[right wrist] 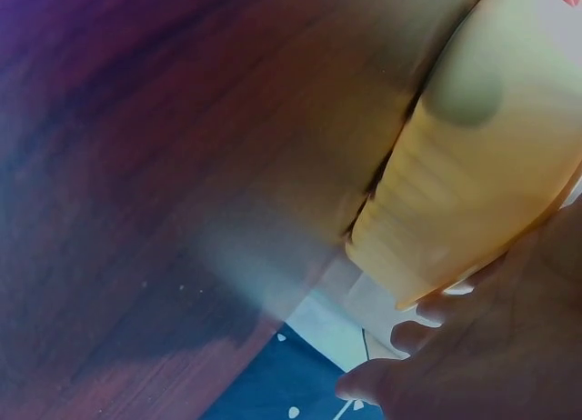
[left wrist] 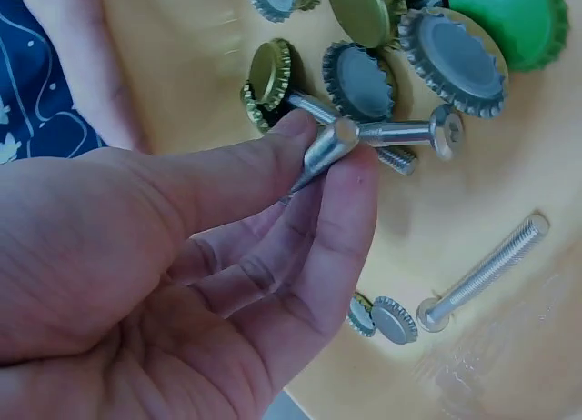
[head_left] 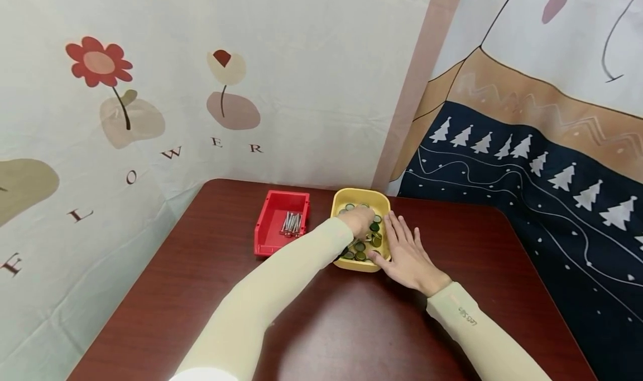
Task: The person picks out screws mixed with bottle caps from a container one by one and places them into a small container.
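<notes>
A pale cloth [head_left: 311, 63] with printed flowers stands behind the table [head_left: 326, 325], and at the right hangs a dark blue cloth [head_left: 502, 213] with white trees; the head view shows them most fully. The yellow tray [head_left: 359, 266] and the red bin [head_left: 273, 219] both stand near the far edge of the table, with a narrow strip of wood between them. On the near side of both, and to the right of the tray, the table reaches out broadly.

The hands are a little apart, both at the yellow tray. The right hand [head_left: 408, 261] rests with straight fingers on the tray's right rim, its thumb reaching over. The right wrist view adds the tray's outer wall and the wood beside it. The left hand [head_left: 358, 220] is down inside the tray; from the head one cannot tell what it holds, but the left wrist view shows thumb and index finger pinching one bolt [left wrist: 323, 154].

Just behind this bolt, two other bolts cross each other, and a lone bolt [left wrist: 491, 267] lies apart on the tray floor. In the red bin, a bundle of screws [head_left: 291, 225] lies toward the right side. Smallest are the bottle caps [left wrist: 359, 84], scattered in the yellow tray, some golden, some showing their grey inside, and one green cap [left wrist: 509, 20].
</notes>
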Demonstrator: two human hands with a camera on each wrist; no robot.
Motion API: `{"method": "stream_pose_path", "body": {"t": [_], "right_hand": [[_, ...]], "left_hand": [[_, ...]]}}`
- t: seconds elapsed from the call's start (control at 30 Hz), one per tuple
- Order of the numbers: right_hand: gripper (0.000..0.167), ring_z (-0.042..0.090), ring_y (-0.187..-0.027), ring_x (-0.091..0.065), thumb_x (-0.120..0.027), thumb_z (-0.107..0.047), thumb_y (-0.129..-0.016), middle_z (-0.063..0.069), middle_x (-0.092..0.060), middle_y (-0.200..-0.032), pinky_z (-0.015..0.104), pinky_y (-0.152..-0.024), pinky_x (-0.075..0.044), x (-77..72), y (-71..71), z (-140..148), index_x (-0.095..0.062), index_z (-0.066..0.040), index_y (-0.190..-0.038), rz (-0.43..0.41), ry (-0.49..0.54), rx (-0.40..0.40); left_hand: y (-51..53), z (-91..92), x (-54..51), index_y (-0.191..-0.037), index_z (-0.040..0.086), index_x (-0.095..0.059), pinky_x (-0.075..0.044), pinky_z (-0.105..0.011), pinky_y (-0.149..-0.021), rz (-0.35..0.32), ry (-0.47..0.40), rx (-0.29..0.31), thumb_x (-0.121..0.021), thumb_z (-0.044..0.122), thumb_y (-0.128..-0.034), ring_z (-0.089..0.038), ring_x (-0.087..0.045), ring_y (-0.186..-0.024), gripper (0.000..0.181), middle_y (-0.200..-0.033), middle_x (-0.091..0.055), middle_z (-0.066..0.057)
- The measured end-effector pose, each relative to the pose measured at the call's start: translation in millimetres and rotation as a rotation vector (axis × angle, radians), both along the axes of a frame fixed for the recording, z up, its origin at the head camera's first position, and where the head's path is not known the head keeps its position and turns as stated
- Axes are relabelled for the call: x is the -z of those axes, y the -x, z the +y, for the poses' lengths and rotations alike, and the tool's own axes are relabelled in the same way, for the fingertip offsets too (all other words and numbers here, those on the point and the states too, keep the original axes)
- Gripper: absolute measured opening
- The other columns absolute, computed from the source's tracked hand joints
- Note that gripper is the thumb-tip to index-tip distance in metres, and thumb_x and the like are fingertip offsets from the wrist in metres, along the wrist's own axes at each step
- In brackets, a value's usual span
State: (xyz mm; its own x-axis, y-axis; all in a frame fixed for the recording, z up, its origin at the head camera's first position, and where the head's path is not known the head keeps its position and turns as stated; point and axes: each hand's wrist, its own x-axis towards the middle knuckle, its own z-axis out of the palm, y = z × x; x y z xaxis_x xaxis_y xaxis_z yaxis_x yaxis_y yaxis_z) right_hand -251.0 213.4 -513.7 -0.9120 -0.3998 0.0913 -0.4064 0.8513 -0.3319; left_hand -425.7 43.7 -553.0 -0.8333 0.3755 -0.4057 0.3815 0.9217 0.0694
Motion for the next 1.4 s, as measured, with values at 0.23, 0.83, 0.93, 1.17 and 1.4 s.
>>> {"method": "stream_pose_path", "body": {"t": [0.23,0.83,0.93,1.17,1.4], "right_hand": [[0.107,0.051,-0.183,-0.011,-0.062,-0.065,-0.114,0.018,-0.007,-0.198,0.087,-0.14,-0.01,-0.4,-0.1,1,-0.015,-0.003,-0.186,0.001,-0.009,0.004],[0.104,0.052,-0.182,-0.01,-0.061,-0.063,-0.115,0.018,-0.006,-0.198,0.088,-0.139,-0.009,1.2,2.5,1,-0.015,-0.002,-0.186,-0.005,-0.018,0.003],[0.104,0.053,-0.182,-0.01,-0.061,-0.062,-0.115,0.018,-0.007,-0.198,0.088,-0.139,-0.009,1.3,0.8,2,-0.015,-0.002,-0.186,-0.009,-0.019,0.007],[0.104,0.053,-0.182,-0.01,-0.061,-0.063,-0.115,0.019,-0.009,-0.198,0.088,-0.139,-0.009,0.8,-0.7,2,-0.016,-0.002,-0.186,-0.007,-0.01,0.004],[0.105,0.052,-0.182,-0.011,-0.063,-0.062,-0.114,0.019,-0.009,-0.198,0.088,-0.139,-0.009,0.8,0.3,1,-0.016,-0.002,-0.186,0.004,-0.007,-0.002]], "left_hand": [[-78.6,-16.9,-81.4,-0.107,0.016,-0.075,-0.059,-0.039,-0.083,0.062,-0.177,-0.068,-0.081,0.014,-0.1087,-0.02,-0.064,-0.09,0.007,-0.103,-0.074,-0.001],[-108.6,-42.8,-114.3,-0.148,-0.002,-0.071,-0.07,-0.033,-0.066,-0.067,-0.539,-0.106,-0.07,0.002,-0.1115,-0.021,-0.083,-0.069,0.037,-0.088,-0.084,-0.01],[-113.3,-44.4,-113.6,-0.148,-0.002,-0.07,-0.074,-0.039,-0.073,-0.076,-0.582,-0.113,-0.069,0.003,-0.1131,-0.025,-0.086,-0.074,0.035,-0.081,-0.082,-0.01],[-120.8,-48.5,-115.8,-0.146,-0.004,-0.07,-0.075,-0.044,-0.078,-0.06,-0.646,-0.12,-0.07,0.002,-0.1122,-0.029,-0.087,-0.077,0.034,-0.084,-0.076,-0.006],[-123.5,-54.3,-120.0,-0.143,-0.002,-0.072,-0.073,-0.039,-0.074,-0.049,-0.687,-0.148,-0.07,0.003,-0.113,-0.026,-0.087,-0.082,0.03,-0.103,-0.081,-0.013]]}}
